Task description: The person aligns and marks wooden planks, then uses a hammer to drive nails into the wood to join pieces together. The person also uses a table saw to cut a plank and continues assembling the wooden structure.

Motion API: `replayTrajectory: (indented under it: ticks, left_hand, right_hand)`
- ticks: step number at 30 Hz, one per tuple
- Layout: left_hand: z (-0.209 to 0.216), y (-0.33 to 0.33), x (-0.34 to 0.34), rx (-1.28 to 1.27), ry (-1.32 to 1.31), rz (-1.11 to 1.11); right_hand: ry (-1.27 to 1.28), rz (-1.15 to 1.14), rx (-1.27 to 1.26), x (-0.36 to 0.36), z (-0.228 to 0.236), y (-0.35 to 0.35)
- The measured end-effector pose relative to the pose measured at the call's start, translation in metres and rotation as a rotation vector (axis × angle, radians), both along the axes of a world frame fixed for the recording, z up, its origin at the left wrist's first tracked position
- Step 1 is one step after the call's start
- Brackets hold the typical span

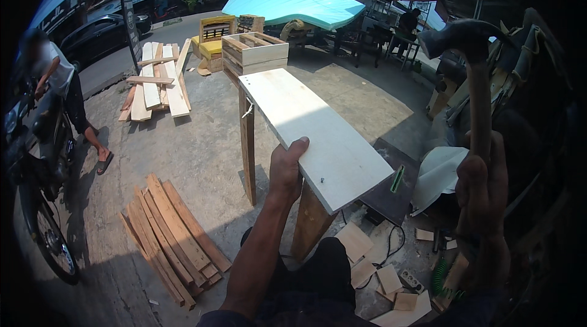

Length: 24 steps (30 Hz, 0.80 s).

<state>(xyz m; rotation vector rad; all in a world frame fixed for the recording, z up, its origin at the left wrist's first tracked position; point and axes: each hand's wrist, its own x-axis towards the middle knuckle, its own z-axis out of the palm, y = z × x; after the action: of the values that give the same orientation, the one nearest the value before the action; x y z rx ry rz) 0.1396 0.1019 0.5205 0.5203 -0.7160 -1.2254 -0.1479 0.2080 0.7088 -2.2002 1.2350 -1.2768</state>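
A long pale board (312, 125) lies in front of me, running from the near right to the far left. My left hand (286, 168) is closed on its left edge, thumb on top. A small nail (322, 180) stands up from the near end of the board. On the right, my right hand (483, 174) is wrapped round the wooden handle of a claw hammer (479, 82). The hammer is raised, its metal head well above the board and to the right. Wooden legs (247, 150) show beneath the board.
Wooden slats (177, 235) lie stacked at the left, boards (160, 79) farther back. Beyond my board stands a wooden crate-like frame (263, 55). Wood offcuts (388, 278), cables and a green coiled hose (439, 278) lie near right. A person (64, 76) stands by a motorcycle (43, 186).
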Motion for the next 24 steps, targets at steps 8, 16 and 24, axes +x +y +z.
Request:
replayTrajectory:
  ticks: [8, 16, 24]
  left_hand:
    - [0.003, -0.002, -0.005, -0.018, -0.027, 0.017]
    - [0.004, 0.001, -0.008, -0.007, -0.029, 0.02]
    - [0.01, 0.018, -0.011, 0.15, -0.057, 0.028]
  right_hand:
    - [0.874, 0.162, -0.122, 0.003, -0.017, 0.003]
    - [0.813, 0.075, 0.42, 0.003, -0.053, 0.002]
    - [-0.213, -0.428, 0.182, -0.078, -0.348, -0.012]
